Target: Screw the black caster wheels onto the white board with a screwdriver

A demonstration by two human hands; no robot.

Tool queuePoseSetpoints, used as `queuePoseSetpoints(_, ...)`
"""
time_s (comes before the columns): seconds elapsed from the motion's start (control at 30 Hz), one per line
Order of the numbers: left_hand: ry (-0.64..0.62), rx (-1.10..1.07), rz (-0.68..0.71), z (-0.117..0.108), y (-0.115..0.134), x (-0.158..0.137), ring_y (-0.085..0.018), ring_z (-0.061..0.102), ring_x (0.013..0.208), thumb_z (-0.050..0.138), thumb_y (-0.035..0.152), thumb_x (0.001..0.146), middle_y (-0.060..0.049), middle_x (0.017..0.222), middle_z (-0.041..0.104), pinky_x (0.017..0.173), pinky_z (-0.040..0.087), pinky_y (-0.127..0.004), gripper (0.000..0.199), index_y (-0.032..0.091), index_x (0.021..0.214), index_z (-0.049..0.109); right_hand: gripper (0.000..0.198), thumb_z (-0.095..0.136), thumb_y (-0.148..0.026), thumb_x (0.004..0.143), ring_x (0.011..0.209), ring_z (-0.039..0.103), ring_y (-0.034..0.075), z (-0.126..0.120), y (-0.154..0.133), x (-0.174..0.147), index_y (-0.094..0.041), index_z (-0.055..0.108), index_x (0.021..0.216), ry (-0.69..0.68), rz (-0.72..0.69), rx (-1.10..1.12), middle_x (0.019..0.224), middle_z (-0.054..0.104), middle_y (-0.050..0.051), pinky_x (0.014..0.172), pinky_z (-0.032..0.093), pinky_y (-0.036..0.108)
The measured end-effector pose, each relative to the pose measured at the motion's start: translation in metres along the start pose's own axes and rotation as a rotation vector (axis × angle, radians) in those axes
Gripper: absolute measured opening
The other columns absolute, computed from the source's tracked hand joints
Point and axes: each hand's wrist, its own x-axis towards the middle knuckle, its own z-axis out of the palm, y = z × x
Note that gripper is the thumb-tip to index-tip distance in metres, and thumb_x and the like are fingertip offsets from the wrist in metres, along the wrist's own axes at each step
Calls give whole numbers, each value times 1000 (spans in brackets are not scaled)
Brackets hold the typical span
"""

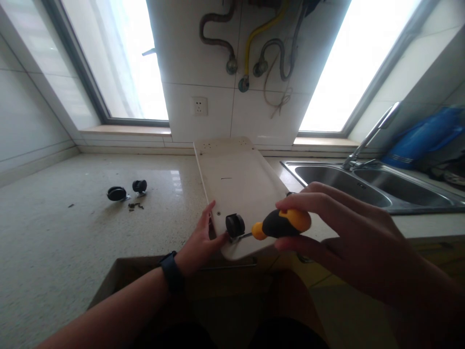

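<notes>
Speckled counter (109, 232); screwdriver (279, 225) held crosswise, pointing left.

The screwdriver (278, 224) is black and orange-yellow, the casters (235, 225) black, the board (236, 189) cream, the countertop (72, 237) speckled grey, one hose (247, 46) yellow

The person's left hand (203, 244) and right hand (337, 237) are bare, as are both visible forearms (119, 306); a dark wristwatch (171, 273) with a broad, dark strap circles the left wrist (185, 262), and black clothing (285, 335) shows at the lower edge, its details lost in shadow
</notes>
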Motion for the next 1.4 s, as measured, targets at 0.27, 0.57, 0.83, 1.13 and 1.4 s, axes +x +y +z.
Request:
queuePoseSetpoints(0.27, 23, 13, -14, 0, -2, 2, -38, 41, 145, 75, 39, 86, -23, 161, 34, 118, 32, -62, 101, 23, 161, 10, 41, 64, -30, 96, 115, 67, 23, 3, 8, 1, -18, 53, 134, -54, 18, -6, 129, 68, 12, 90, 58, 32)
queuePoseSetpoints(0.57, 21, 5, 12, 0, -8, 0, -38, 43, 145, 75, 38, 87, -21, 159, 39, 118, 32, -64, 100, 24, 161, 9, 46, 50, -17, 101, 121, 65, 18, -6, 8, 0, -25, 45, 145, -246, -32, 86, 138, 63, 7, 92, 56, 24)
queuePoseSetpoints(0.83, 41, 63, -10, -1, -1, 0, -40, 43, 144, 76, 38, 84, -23, 159, 39, 118, 32, -64, 101, 22, 161, 13, 29, 68, -42, 93, 68, 61, 14, 7, 11, 6, -20, 56, 109, -33, -17, -46, 91, 66, 3, 57, 48, 28)
queuePoseSetpoints(1.13, 43, 41, 3, 0, -4, 1, -39, 41, 146, 77, 37, 84, -23, 158, 39, 118, 31, -64, 102, 20, 161, 12, 43, 47, -9, 92, 128, 58, 23, -11, 11, 3, -24, 47, 132, -317, -59, 80, 148, 50, 12, 97, 56, 34)
queuePoseSetpoints(1.4, 34, 87, -7, -2, 0, 0, -39, 45, 142, 76, 39, 83, -23, 158, 39, 117, 34, -63, 102, 21, 160, 12, 39, 48, -10, 97, 116, 65, 17, -9, 11, 1, -24, 48, 133, -277, -53, 129, 127, 65, 7, 91, 56, 26)
